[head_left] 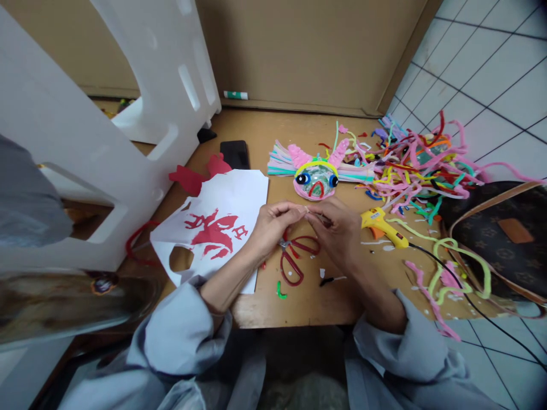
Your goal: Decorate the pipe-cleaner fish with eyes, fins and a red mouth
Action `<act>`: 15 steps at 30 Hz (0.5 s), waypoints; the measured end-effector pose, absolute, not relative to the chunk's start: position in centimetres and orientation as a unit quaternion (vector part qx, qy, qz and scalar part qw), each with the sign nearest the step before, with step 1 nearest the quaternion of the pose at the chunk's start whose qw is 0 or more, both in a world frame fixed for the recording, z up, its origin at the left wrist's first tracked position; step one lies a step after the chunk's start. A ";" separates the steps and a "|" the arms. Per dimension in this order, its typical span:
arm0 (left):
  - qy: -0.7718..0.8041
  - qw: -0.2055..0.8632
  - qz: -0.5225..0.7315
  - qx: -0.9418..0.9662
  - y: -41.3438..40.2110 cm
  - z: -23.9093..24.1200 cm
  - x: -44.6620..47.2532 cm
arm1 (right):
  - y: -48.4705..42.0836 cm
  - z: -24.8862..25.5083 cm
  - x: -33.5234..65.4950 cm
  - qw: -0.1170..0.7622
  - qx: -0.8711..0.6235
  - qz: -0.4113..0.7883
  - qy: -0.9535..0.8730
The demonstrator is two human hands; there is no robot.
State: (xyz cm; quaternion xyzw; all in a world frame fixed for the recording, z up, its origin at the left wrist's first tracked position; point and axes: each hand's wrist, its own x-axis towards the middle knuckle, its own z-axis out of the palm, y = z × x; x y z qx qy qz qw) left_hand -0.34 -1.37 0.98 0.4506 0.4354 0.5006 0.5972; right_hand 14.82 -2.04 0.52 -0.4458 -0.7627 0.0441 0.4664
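Note:
My left hand (277, 223) and my right hand (337, 228) meet over the middle of the table, fingertips pinched together. A tiny pale bit shows between them, too small to name. Just beyond stands a craft figure (325, 181) with a clear body, blue-rimmed googly eyes, pink fuzzy ears, a red mouth and bundles of pastel pipe cleaners out to both sides. Below my hands lie red-handled scissors (291, 267), partly covered by my left hand. A short green pipe cleaner piece (281, 290) rests near the table's front edge.
Left are a white sheet with red cut-outs (245, 193) and a black phone (235, 154). To the right lie a yellow glue gun (387, 226) with a trailing cord, a heap of pipe cleaners (410, 176) and a brown handbag (491, 228). A white plastic frame (171, 74) stands left.

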 end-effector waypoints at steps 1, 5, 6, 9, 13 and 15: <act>0.435 0.572 0.497 0.486 -1.3 1.1 -0.6 | -1.9 0.7 15.0 0.477 -0.434 0.065 -0.762; 0.407 0.549 0.478 0.551 -1.0 1.5 -1.4 | -1.6 1.3 15.4 0.494 -0.416 0.107 -0.756; 0.402 0.557 0.472 0.552 -0.9 1.6 -1.5 | -1.6 1.3 15.4 0.492 -0.415 0.111 -0.757; 0.397 0.580 0.445 0.555 -0.6 1.8 -2.0 | -1.8 1.2 15.2 0.482 -0.405 0.119 -0.768; 0.396 0.618 0.411 0.540 -0.4 1.9 -2.4 | -2.0 1.1 15.1 0.468 -0.404 0.120 -0.777; 0.395 0.628 0.413 0.528 -0.3 1.7 -2.6 | -1.9 1.2 15.2 0.459 -0.400 0.137 -0.781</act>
